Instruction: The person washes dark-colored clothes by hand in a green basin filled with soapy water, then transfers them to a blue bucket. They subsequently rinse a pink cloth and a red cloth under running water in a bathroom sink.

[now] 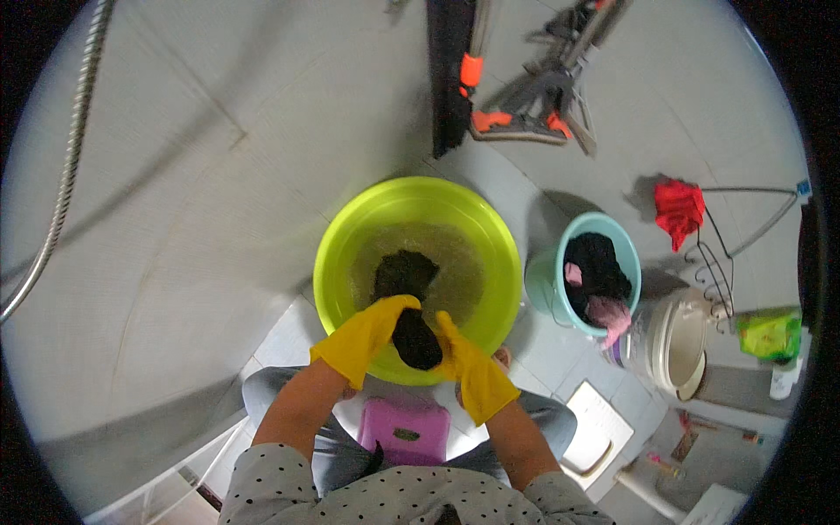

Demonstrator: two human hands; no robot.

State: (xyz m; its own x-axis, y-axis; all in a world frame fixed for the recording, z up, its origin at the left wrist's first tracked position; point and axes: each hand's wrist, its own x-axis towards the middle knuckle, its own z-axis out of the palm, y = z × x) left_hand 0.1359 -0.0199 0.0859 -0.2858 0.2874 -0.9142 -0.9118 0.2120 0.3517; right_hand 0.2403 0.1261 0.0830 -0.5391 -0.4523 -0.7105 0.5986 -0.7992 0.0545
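Observation:
A lime-green basin (325,262) of murky water stands on the floor in front of me. Both my hands wear yellow rubber gloves over its near rim. Between them is a dark, wet cloth (416,339), its rounded end toward me. My left hand (372,331) is closed on the cloth from the left. Against the cloth's right side, my right hand (464,357) has its fingers closed too, partly hidden behind it. More dark fabric (406,273) lies in the water just beyond; whether it is the same piece I cannot tell.
Right of the basin stands a pale-blue bucket (544,284) with black and pink laundry. Farther right are white buckets (682,341) and a wall rack with a red cloth (679,213). Mops (525,127) lean at the back. A purple stool (404,429) is beneath me.

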